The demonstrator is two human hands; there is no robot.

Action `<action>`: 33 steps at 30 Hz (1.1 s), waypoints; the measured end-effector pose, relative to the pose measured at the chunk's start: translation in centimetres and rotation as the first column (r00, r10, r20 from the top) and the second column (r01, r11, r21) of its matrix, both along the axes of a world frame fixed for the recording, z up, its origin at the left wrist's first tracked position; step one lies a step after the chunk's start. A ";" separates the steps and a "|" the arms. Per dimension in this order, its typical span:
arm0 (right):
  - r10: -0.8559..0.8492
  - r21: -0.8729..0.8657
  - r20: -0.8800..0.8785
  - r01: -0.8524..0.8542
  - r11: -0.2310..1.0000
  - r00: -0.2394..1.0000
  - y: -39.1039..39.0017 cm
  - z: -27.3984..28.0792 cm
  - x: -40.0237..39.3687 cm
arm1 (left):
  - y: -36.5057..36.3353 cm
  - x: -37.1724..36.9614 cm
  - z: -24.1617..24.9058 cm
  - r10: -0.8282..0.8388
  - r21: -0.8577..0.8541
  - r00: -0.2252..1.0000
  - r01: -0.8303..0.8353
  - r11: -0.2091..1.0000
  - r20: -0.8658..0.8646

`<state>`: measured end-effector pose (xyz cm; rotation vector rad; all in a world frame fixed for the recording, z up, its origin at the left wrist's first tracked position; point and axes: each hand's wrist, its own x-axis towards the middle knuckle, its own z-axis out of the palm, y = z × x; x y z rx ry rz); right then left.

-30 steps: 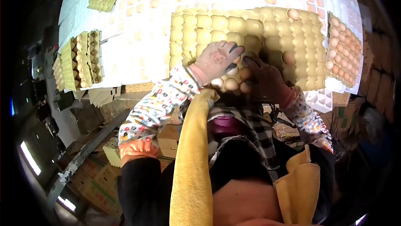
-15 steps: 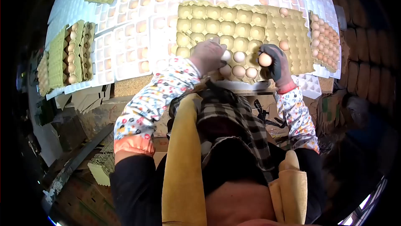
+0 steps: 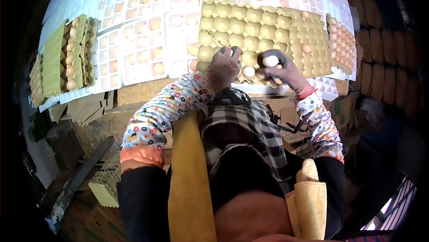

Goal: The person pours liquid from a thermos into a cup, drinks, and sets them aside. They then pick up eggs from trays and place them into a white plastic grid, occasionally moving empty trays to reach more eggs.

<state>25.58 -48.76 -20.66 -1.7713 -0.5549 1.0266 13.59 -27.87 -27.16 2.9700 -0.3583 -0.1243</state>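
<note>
A pulp egg tray point(image 3: 241, 25) lies in front of me, most of its cups bare. My right hand point(image 3: 290, 73), in a grey-palmed glove, is closed around a pale egg point(image 3: 270, 61) above the tray's near edge. More eggs show under and between its fingers, partly hidden. Just left of it, a light egg point(image 3: 248, 71) rests in a near cup, with a browner egg point(image 3: 260, 74) beside it. My left hand point(image 3: 225, 66), also gloved, is over the near left cups with curled fingers. Whatever is under those fingers is hidden.
Beside the tray lies another pulp tray point(image 3: 308, 40) with two eggs. A full egg tray point(image 3: 340, 43) is at the right. White plastic trays point(image 3: 143, 47) of eggs cover much of the table. Stacked pulp trays point(image 3: 67, 58) with eggs stand left.
My right hand has moved left over the near cups, from holding a brown egg to gripping a pale one. My left hand has drawn slightly nearer me, and fewer eggs show in the tray.
</note>
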 end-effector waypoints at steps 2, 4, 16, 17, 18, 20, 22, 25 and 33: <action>0.381 -0.500 0.437 -0.133 0.856 0.815 1.9 1.7 -1.9 | 0.4 0.7 -0.5 -0.032 -0.056 0.999 0.034 0.998 0.033; 0.545 -0.585 0.682 -0.083 0.807 0.488 2.5 0.6 -3.3 | 2.4 0.4 1.8 -0.020 -0.350 1.000 0.013 0.937 -0.017; -0.145 0.252 -0.037 0.150 0.956 0.989 -3.0 2.7 3.4 | 0.6 7.0 3.9 0.193 -0.913 0.905 -0.332 -0.237 -0.379; -0.169 0.247 -0.129 0.196 0.949 0.977 -4.6 2.7 5.4 | 0.1 8.5 4.2 0.146 -0.862 0.892 -0.354 -0.362 -0.428; -0.194 0.237 -0.219 0.245 0.940 0.956 -6.3 2.7 7.3 | -0.5 10.6 4.3 -0.203 -0.307 0.839 -0.394 -0.866 -0.505; -0.320 0.292 -0.240 0.382 0.877 0.917 -8.5 2.2 13.2 | 0.3 16.2 3.4 -0.189 -0.567 0.885 -0.424 -0.706 -0.426; -0.425 0.318 -0.156 0.453 0.833 0.892 -8.6 3.0 20.6 | -1.7 23.0 6.4 0.307 -0.869 0.816 -0.485 -0.095 -0.489; -0.361 0.158 0.096 0.344 0.926 0.928 -6.3 -1.3 30.9 | -3.8 31.8 5.7 0.321 -0.287 0.947 -0.301 0.909 0.024; -0.136 -0.138 0.531 0.244 0.960 0.836 -0.1 -11.3 41.4 | -3.2 45.0 -0.8 0.143 0.037 0.970 -0.139 0.990 -0.197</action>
